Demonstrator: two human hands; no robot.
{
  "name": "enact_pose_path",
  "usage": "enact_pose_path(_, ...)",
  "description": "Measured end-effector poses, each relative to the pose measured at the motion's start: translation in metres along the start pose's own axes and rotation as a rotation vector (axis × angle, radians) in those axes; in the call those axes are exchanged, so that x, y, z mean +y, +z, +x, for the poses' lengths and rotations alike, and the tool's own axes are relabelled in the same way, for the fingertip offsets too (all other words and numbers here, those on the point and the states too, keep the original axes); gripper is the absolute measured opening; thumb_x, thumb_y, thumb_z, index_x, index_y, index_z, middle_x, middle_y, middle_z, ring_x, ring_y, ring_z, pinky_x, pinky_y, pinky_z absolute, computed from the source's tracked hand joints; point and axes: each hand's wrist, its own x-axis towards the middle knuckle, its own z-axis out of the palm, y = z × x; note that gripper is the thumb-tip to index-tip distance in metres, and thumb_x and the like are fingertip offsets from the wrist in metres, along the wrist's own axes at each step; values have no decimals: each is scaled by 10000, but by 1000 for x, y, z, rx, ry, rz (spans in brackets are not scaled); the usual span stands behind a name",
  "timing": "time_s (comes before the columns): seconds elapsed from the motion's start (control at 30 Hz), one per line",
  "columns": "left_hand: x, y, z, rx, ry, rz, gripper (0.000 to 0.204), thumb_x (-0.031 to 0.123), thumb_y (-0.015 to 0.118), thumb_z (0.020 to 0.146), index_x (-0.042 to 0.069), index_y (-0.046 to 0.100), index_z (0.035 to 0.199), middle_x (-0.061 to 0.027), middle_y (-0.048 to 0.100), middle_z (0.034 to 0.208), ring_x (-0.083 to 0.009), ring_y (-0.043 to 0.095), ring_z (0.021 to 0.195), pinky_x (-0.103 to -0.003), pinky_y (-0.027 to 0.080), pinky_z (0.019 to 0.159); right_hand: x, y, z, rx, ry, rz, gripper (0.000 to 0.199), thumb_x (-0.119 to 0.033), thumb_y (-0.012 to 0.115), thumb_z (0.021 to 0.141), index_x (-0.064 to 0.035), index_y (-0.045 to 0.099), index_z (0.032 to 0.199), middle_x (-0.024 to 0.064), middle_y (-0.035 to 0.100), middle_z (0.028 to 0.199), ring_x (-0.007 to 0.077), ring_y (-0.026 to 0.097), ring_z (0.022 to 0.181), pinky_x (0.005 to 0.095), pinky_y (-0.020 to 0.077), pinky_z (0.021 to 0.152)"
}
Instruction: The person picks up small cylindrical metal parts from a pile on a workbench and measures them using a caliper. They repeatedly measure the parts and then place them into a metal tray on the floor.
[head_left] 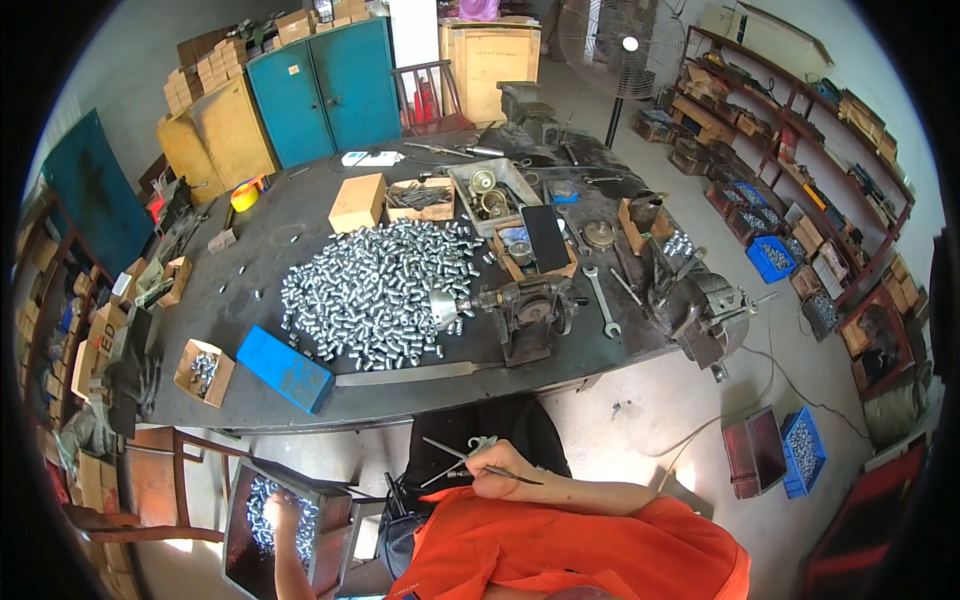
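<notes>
My right hand (503, 472) is closed in front of my chest round a slim metal tool (445, 449) with long, rod-like arms. A small shiny piece (482, 442) shows beside its fingers; the tool's exact kind is unclear. At the lower left, my left hand (283, 510) reaches down into a metal bin (328, 545) of small silvery parts (262, 505). Its fingers are too blurred to read. On the dark workbench (400, 397) lies a large heap of short metal cylinders (380, 290), with a small bench machine (530, 315) at its right side.
A blue box (286, 369) and a small carton of parts (205, 372) stand near the bench's front left. A wrench (602, 302) and a vise (705, 315) are on the right. A wooden chair (160, 480) adjoins the bin. Blue crates (803, 455) sit on the floor.
</notes>
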Motion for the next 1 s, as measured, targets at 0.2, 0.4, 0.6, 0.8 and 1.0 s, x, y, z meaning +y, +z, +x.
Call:
enact_pose_path(0.2,50,-90,-10,-69,26,-1301,118,29,553,796,-51,621,851,-95,627,658,-137,614,602,-265,476,562,-8,-1,15,-25,2,-135,159,-31,502,647,-34,373,555,62,298,518,94,315,478,297,273,422)
enact_pose_path(0.4,102,-113,-23,165,279,-473,160,100,570,777,19,653,888,-186,643,775,-324,641,700,-366,494,618,-8,11,16,23,-141,-196,224,-37,556,583,-48,339,529,56,289,480,151,300,421,295,236,415)
enact_pose_path(0.6,19,-88,-43,115,-71,-427,164,142,614,752,49,662,878,-149,651,728,-286,646,661,-365,508,636,28,7,10,-19,139,36,273,-11,538,618,-42,285,519,51,356,476,115,382,422,249,309,401)
enact_pose_path(0.8,28,-23,-53,-181,-66,-133,282,277,652,720,77,622,916,-160,661,865,-337,643,810,-418,512,730,33,4,22,-83,141,24,332,-78,597,674,-49,302,525,60,427,490,121,430,430,246,362,407)
enact_pose_path(1.0,16,-16,-35,-411,-118,-294,350,294,706,677,79,620,940,-155,656,866,-318,635,846,-411,497,749,26,18,21,-3,219,53,239,123,440,541,-35,262,525,5,250,498,83,238,469,249,199,422)
